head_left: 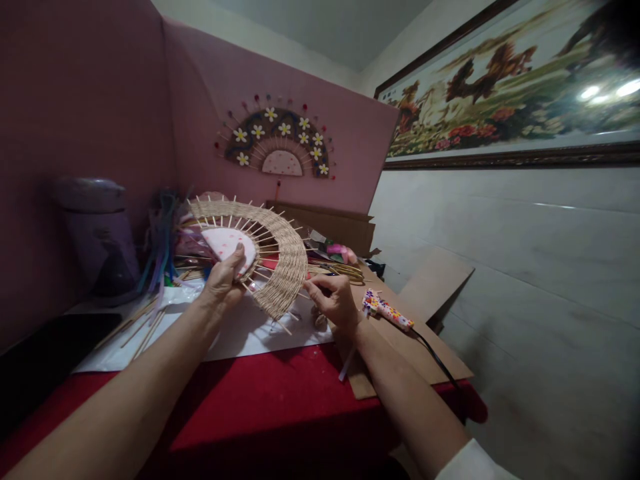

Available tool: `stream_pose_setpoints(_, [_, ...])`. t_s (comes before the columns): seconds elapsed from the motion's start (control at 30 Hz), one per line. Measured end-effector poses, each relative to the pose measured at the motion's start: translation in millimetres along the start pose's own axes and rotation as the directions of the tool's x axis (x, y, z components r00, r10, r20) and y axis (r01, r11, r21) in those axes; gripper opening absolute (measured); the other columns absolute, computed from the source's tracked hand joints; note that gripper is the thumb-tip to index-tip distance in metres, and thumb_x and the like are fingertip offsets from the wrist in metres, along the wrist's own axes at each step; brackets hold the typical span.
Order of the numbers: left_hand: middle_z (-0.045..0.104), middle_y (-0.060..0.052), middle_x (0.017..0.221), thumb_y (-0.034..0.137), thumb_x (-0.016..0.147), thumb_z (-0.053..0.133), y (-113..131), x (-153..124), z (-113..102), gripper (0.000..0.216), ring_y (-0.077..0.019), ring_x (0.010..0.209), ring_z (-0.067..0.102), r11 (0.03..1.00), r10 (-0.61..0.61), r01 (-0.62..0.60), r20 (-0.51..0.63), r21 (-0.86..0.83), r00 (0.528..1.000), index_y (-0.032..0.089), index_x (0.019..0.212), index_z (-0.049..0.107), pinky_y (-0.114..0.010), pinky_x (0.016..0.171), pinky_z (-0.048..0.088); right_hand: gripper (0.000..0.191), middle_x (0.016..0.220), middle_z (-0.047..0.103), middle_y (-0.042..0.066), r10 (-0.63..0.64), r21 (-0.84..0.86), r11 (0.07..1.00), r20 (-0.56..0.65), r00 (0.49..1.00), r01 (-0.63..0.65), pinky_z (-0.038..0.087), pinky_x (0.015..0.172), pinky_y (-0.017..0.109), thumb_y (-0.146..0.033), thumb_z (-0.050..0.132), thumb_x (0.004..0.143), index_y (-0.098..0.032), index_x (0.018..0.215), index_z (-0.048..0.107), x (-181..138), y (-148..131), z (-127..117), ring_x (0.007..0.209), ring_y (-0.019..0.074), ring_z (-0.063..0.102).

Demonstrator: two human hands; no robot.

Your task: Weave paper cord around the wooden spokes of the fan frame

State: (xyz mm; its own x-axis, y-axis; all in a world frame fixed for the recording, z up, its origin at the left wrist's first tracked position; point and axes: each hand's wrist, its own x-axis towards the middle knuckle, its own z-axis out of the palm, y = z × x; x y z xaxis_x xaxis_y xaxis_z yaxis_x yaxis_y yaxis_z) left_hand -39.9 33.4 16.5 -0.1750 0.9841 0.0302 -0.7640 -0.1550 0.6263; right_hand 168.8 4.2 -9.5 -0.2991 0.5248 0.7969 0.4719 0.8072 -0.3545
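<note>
A half-round fan (280, 257) of thin wooden sticks woven with tan cord is held up above the table. Its hub is a pale pink half disc (223, 241). My left hand (225, 280) grips the fan at that hub, thumb on its face. My right hand (333, 299) is at the fan's lower right edge, fingers pinched together on what looks like the tan cord, though the strand is too thin to make out surely.
A spotted glue gun (387, 310) with a black cable lies on brown board (430, 347) right of my hand. A white sheet (240, 333) covers the red tablecloth (270, 400). Loose sticks (140, 327) lie left. A finished flowered fan (277, 143) hangs on the pink partition. A purple pot (97, 233) stands at the left.
</note>
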Motion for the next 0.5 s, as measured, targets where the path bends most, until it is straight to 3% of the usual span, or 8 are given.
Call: stream_pose_setpoints(0.5, [0.064,-0.004,0.066,0.013,0.079,0.055,-1.2,-1.4,1.3,0.006,-0.0127,0.052,0.059,1.000,-0.008,0.008,0.005,0.013,1.000,0.011,0.080,0.059,-0.024,0.051,0.052,0.026,0.053,0.054,0.000,-0.028,-0.007,1.000,0.012,1.000,0.028,0.032,0.047,0.022,-0.028,0.051,0.082,-0.014,0.065,0.064,0.2,-1.5,-1.1,0.047,0.0076,0.042])
